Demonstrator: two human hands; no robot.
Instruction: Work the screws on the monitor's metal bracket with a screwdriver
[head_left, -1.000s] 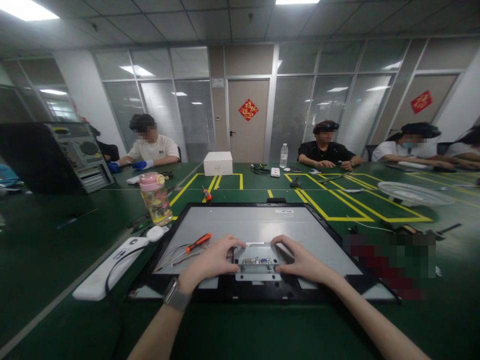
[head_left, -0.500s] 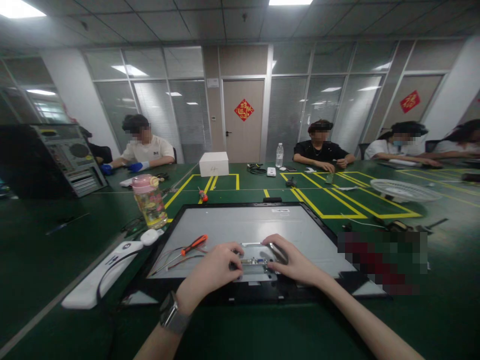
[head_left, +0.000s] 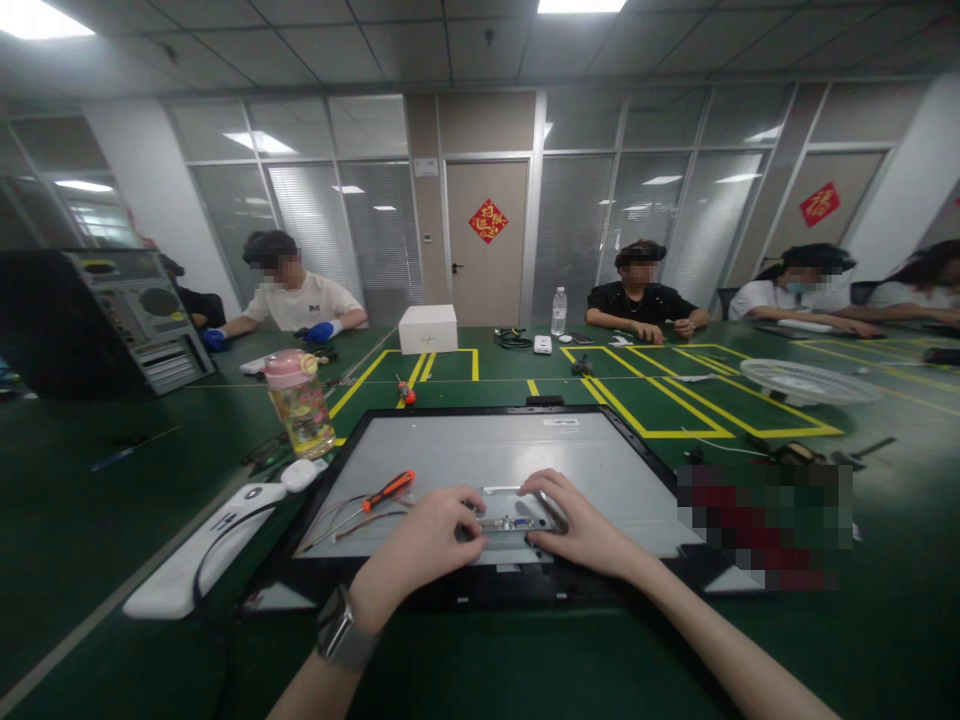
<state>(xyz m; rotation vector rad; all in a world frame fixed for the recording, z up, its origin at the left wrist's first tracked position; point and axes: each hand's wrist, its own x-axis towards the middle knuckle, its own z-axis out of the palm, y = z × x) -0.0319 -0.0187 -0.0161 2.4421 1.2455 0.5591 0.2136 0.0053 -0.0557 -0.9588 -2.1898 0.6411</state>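
Observation:
A silvery metal bracket plate with a row of ports along it lies on the grey back of a display panel in a black frame. My left hand, a watch on its wrist, has its curled fingers on the plate's left end. At the right end, my right hand grips with the thumb near the front edge and the fingers over the far edge. Their palms hide parts of both ends. Left of my left hand, an orange-and-black screwdriver rests on the panel beside thin loose wires.
On the left stand a pink-lidded bottle, a white power strip and an opened computer case. A white box and a red-tipped tool lie beyond the panel. Several co-workers sit across the green table.
My right hand has shifted slightly left along the plate, while my left hand stays nearly still. The co-worker at left has moved a blue-gloved hand to the right.

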